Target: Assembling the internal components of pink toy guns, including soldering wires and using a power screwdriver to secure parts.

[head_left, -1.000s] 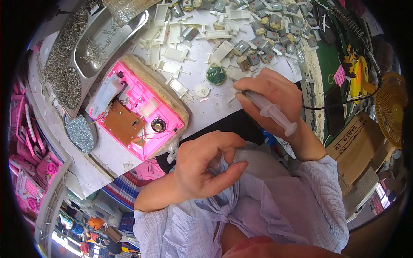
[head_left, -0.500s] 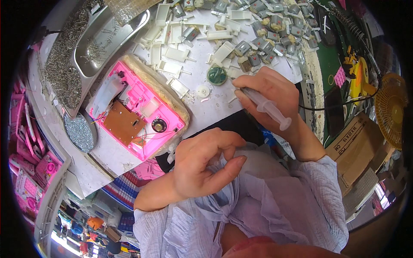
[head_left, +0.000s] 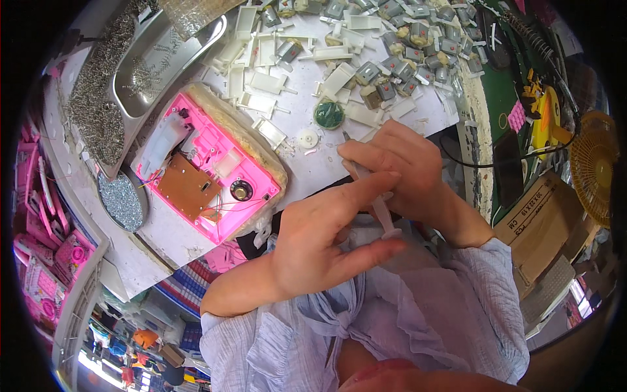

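Slanting syringe (head_left: 382,212) | tip (head_left: 345,136) away, slightly left | hands: right (head_left: 410,166) clasping it, left (head_left: 320,238) half-open

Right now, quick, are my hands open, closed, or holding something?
Left hand: open, close to the syringe; whether it touches can't be told.
Right hand: closed, holding the syringe.

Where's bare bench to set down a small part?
Best patch: white bench bordered by the pink casing's padded side, the white disc and the left hand. A narrower strip separates the casing from the oval dish. The far side is crowded: grey motors and white brackets lie piled and scattered.
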`<state>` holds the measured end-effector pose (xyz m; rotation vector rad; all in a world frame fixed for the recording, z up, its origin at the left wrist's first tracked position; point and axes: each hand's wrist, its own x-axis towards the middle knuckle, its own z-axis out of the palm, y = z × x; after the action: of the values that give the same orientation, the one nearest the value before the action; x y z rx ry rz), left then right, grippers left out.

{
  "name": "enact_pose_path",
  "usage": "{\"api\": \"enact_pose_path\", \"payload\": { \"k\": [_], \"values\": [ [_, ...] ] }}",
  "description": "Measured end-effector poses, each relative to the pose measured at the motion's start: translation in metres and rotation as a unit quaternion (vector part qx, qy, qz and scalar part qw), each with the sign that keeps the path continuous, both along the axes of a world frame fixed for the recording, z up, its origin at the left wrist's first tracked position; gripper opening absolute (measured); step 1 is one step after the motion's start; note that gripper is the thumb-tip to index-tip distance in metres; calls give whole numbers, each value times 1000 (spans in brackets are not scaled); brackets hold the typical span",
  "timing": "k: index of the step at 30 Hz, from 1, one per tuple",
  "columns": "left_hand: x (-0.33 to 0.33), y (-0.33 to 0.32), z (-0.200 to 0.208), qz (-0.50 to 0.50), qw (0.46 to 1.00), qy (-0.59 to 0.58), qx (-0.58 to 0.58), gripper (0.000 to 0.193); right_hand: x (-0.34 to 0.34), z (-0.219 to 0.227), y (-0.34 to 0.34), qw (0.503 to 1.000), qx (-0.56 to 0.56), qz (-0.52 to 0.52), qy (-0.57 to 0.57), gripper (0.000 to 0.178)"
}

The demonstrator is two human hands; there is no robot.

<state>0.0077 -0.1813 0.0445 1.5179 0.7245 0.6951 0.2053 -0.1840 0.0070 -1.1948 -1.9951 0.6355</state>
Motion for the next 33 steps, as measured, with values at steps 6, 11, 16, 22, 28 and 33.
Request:
{"api": "enact_pose_path", "payload": {
  "k": [6,11,16,22,28,33],
  "values": [
    [-3,-9,-6,8,992,-54,-112,57,-1,-2,0,1000,11,1,0,47],
    [4,-10,-1,69,988,-58,-127,51,-1,-3,1,1000,18,7,3,48],
    [2,-8,1,44,989,-64,-124,50,0,-2,0,1000,17,9,-1,46],
    [-1,-6,0,-17,991,-47,-123,76,1,-3,1,999,2,16,28,43],
    [-14,-14,-6,-9,991,-73,-112,97,10,-6,18,999,6,-27,36,37],
    [-13,-18,-6,68,981,-115,-142,78,10,-2,15,998,-21,-24,55,33]
  ]
}}
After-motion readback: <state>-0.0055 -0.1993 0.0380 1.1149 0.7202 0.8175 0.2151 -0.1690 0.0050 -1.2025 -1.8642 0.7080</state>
